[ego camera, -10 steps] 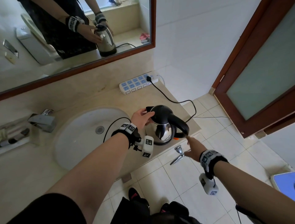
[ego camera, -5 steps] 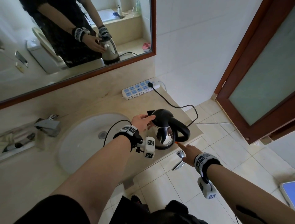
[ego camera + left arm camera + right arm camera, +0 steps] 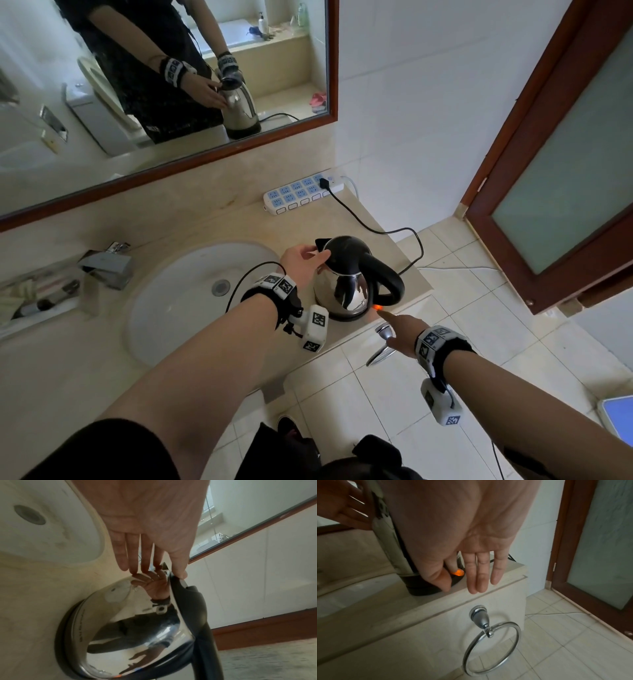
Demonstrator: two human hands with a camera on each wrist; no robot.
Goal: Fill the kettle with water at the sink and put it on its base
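Observation:
A steel kettle (image 3: 346,287) with a black lid and handle stands on its black base (image 3: 426,589) at the counter's right front corner. My left hand (image 3: 305,262) rests with straight fingers on the kettle's upper side near the spout; in the left wrist view the fingertips (image 3: 133,568) touch the shiny wall (image 3: 137,628). My right hand (image 3: 397,329) reaches in from the front, fingers straight, index finger (image 3: 453,566) pressing the orange lit switch (image 3: 458,573) at the foot of the handle. The white sink basin (image 3: 164,308) lies to the left.
A faucet (image 3: 106,267) sits left of the basin. A blue and white power strip (image 3: 301,195) lies by the wall, its black cord (image 3: 387,233) running to the base. A chrome towel ring (image 3: 491,646) hangs below the counter edge. A wooden door (image 3: 561,171) stands to the right.
My right hand moved up from below the counter edge to the kettle's foot, and the switch now glows orange. The left hand stayed on the kettle.

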